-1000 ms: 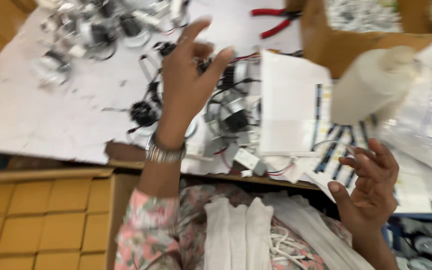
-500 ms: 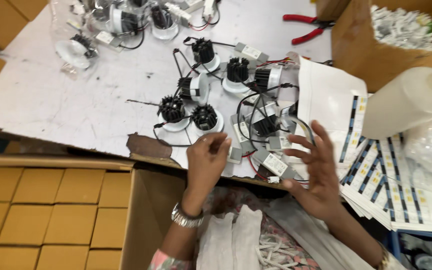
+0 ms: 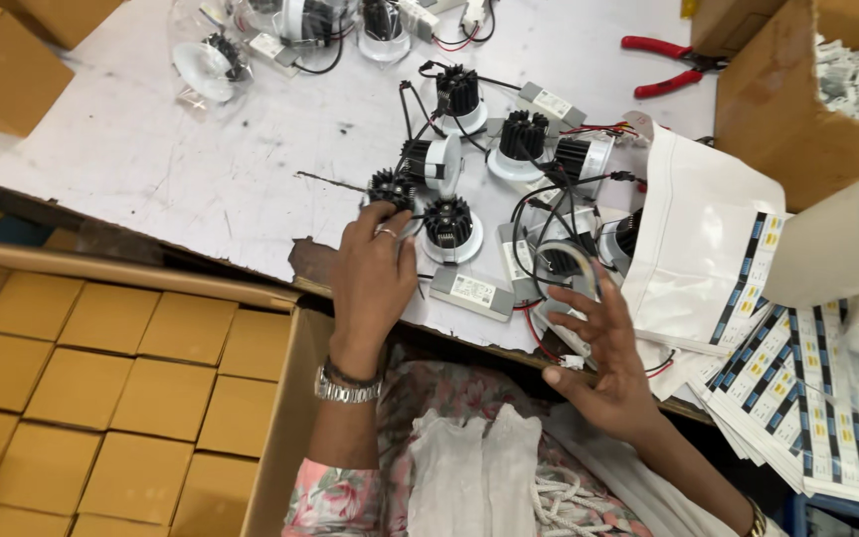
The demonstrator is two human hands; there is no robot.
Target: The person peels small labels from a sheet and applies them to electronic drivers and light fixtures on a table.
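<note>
White scuffed worktable [image 3: 151, 169], centre frame — left hand [image 3: 370, 283] pinches a black finned downlight [image 3: 393, 189] just above it. Right hand [image 3: 603, 353], lower right, is spread open and empty beside the wired lamps [image 3: 549, 254].

The left hand [image 3: 370, 278] reaches forward over the table edge [image 3: 251, 261], back of the hand up, its fingers bent down and closed together at the tips. A ring is on one finger and a metal watch [image 3: 347, 385] sits on the wrist; the forearm is bare up to a flowered sleeve [image 3: 335, 502]. The right hand [image 3: 603, 358] lies near the same edge, palm turned up, fingers spread and loosely curled, holding nothing.
</note>
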